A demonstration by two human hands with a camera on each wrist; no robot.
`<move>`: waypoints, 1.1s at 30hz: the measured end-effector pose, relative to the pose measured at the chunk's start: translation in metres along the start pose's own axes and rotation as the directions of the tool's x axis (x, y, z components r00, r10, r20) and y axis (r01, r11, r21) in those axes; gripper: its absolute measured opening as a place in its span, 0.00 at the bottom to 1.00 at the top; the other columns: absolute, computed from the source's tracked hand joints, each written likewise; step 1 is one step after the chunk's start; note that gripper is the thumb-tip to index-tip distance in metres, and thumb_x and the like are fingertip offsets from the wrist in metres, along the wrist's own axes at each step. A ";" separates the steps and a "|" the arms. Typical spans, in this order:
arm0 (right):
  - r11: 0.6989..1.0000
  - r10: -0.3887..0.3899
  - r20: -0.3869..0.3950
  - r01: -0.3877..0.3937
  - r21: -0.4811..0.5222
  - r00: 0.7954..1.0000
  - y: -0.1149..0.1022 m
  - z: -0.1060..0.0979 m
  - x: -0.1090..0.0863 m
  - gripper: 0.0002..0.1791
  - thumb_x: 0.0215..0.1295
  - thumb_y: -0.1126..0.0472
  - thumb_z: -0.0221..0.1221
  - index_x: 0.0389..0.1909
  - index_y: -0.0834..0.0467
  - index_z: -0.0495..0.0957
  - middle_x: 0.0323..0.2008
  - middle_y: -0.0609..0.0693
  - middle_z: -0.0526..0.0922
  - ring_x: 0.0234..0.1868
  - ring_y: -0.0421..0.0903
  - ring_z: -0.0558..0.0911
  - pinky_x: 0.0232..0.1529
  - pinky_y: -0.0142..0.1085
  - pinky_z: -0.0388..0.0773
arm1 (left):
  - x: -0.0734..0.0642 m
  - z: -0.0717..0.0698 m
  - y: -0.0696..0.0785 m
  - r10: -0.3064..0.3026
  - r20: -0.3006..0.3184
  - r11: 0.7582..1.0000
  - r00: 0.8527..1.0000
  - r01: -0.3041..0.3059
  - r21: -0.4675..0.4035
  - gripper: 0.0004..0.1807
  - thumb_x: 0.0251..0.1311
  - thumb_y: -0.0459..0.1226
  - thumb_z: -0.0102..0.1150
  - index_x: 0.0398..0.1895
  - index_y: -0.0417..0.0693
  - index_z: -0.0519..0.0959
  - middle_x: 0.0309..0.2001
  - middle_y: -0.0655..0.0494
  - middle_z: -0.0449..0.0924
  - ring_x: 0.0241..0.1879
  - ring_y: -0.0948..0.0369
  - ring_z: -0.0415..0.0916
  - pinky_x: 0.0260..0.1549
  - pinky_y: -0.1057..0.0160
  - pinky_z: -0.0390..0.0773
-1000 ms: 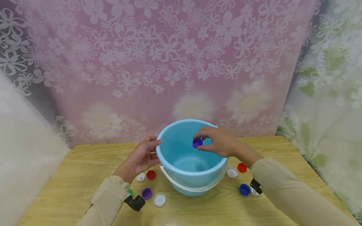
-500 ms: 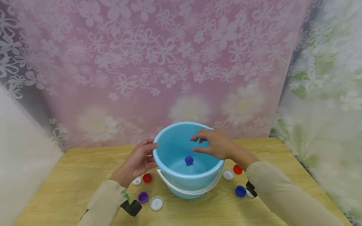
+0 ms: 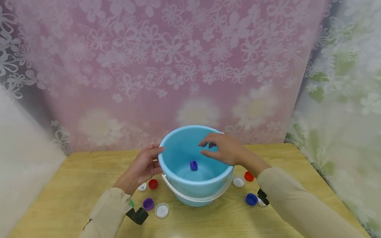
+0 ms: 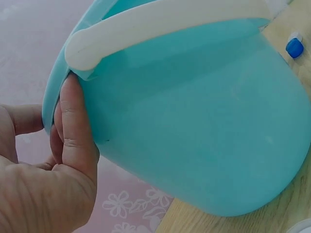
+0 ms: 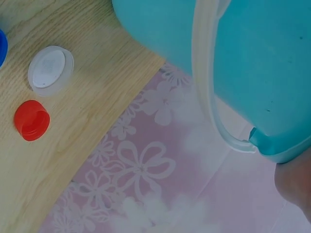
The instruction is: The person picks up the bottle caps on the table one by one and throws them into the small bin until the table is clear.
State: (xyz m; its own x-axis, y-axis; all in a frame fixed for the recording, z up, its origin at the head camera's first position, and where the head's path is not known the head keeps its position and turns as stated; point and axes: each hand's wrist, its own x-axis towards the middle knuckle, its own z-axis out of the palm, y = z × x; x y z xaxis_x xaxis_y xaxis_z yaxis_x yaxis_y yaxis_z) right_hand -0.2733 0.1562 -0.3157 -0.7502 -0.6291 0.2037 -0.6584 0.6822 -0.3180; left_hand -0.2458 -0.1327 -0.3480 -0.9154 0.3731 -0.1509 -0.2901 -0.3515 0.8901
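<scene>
Containing 1 purple cap (image 3: 194, 165), light-blue bucket (image 3: 196, 189) stands between 2 red caps (image 3: 153, 184); left hand (image 3: 145, 165) pinches its rim (image 3: 195, 183); right hand (image 3: 226, 148) hangs above, thumb and fingers spread.

On the table (image 3: 69, 195) stands the bucket (image 3: 198, 190), with one cap (image 3: 194, 166) in it, its handle (image 4: 155, 23) across its near side and a cloth (image 3: 188, 62) beyond the table's far edge. The left hand (image 3: 146, 164) is at the bucket's left rim, the right hand (image 3: 224, 148) above the opening's right part. Several caps (image 3: 148, 204) lie to its left, more caps (image 3: 252, 199) to its right
</scene>
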 end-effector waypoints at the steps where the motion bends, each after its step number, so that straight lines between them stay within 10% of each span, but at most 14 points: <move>1: 1.000 -0.002 -0.002 0.002 0.001 1.000 -0.001 -0.001 0.000 0.17 0.66 0.48 0.58 0.52 0.49 0.80 0.47 0.43 0.80 0.44 0.42 0.77 0.42 0.38 0.76 | 0.001 0.000 0.001 -0.003 -0.002 1.000 1.000 0.003 0.007 0.16 0.71 0.37 0.48 0.55 0.39 0.61 0.31 0.48 0.74 0.21 0.58 0.80 0.24 0.63 0.83; 24: 0.993 -0.034 -0.043 0.039 0.110 0.998 0.008 -0.001 -0.002 0.16 0.69 0.54 0.56 0.53 0.55 0.78 0.47 0.48 0.79 0.43 0.44 0.78 0.47 0.46 0.77 | 0.010 -0.002 0.000 -0.044 -0.029 0.999 0.999 0.045 0.026 0.11 0.70 0.35 0.49 0.49 0.40 0.63 0.29 0.48 0.71 0.16 0.61 0.76 0.19 0.66 0.81; 33: 0.970 -0.036 -0.233 0.090 0.225 0.972 0.012 -0.010 -0.003 0.17 0.68 0.60 0.57 0.56 0.62 0.75 0.51 0.56 0.77 0.50 0.53 0.77 0.52 0.51 0.75 | 0.002 -0.001 0.008 -0.030 -0.010 0.999 0.999 0.030 0.017 0.08 0.69 0.35 0.51 0.45 0.43 0.64 0.28 0.49 0.71 0.17 0.61 0.77 0.20 0.65 0.81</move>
State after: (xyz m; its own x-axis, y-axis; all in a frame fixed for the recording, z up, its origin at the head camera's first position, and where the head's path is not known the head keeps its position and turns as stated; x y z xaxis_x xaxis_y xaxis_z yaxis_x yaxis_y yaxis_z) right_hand -0.2798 0.1705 -0.3110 -0.7195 -0.5492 0.4251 -0.6925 0.5218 -0.4982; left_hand -0.2505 -0.1353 -0.3412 -0.9091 0.3748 -0.1819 -0.3128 -0.3258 0.8922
